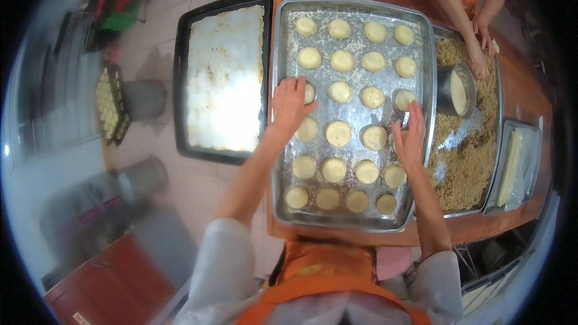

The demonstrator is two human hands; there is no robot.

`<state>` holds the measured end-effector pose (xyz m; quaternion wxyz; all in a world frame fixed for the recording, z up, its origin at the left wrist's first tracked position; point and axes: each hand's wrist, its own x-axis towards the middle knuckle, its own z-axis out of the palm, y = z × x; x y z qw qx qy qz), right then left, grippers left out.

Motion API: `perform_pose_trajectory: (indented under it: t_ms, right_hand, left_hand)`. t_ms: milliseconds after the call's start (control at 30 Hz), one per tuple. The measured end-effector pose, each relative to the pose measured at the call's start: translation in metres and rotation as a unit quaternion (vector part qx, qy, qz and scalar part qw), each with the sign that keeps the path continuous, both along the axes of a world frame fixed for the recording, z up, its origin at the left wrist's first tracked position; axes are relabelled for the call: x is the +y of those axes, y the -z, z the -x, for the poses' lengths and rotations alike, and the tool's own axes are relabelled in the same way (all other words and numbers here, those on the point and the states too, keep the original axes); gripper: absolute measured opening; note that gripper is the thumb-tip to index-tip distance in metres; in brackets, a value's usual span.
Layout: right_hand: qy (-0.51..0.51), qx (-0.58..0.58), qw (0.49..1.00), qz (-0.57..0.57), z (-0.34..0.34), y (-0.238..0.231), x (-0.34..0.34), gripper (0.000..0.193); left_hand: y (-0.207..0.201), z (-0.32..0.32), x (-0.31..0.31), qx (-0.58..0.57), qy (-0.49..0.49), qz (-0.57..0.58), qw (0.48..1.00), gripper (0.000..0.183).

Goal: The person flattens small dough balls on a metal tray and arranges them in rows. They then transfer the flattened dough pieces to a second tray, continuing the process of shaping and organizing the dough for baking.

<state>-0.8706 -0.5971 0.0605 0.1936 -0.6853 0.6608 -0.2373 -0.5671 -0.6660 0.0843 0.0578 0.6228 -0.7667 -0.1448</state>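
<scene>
A large metal tray [337,219] lies on the table before me, carrying rows of flat, round, pale dough pieces [338,133] with loose crumbs scattered around them. At the tray's left side, my left hand [290,106] is open, its fingers stretched and close together, thumb apart. It partly covers a dough round [310,93] next to the rim. My right hand [410,139] is open near the right rim, thumb apart from the long fingers. Its fingertips are by another dough round [404,99], and the palm partly hides one below. Contact with the dough is hard to tell.
To the right, a tray of brown crumbly stuff [463,189] holds a metal pot [447,91]. A co-worker's hand [480,65] reaches into it. A plastic-covered tray [525,165] sits farther right. Left of the table is a dark-rimmed baking tray [226,78].
</scene>
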Motion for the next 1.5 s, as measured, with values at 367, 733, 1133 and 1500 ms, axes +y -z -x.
perform_pose_trajectory:
  t_ms: [367,733,1133,1500]
  right_hand:
    - [-0.121,0.180,0.969,-0.122,0.017,-0.017,0.030,0.069]
    - [-0.128,0.041,0.988,-0.074,-0.041,-0.064,-0.058,0.056]
    - [-0.096,0.150,0.974,0.138,-0.077,-0.002,-0.122,0.046]
    - [-0.103,0.213,0.967,0.091,-0.086,0.033,-0.120,0.058]
  left_hand:
    - [0.051,0.041,-0.048,-0.032,-0.028,0.172,0.984,0.053]
    - [0.050,0.037,-0.051,-0.008,-0.028,0.131,0.991,0.055]
    - [0.052,0.039,-0.053,0.005,-0.022,0.128,0.992,0.056]
    - [0.016,0.014,-0.012,0.034,0.006,0.007,0.999,0.063]
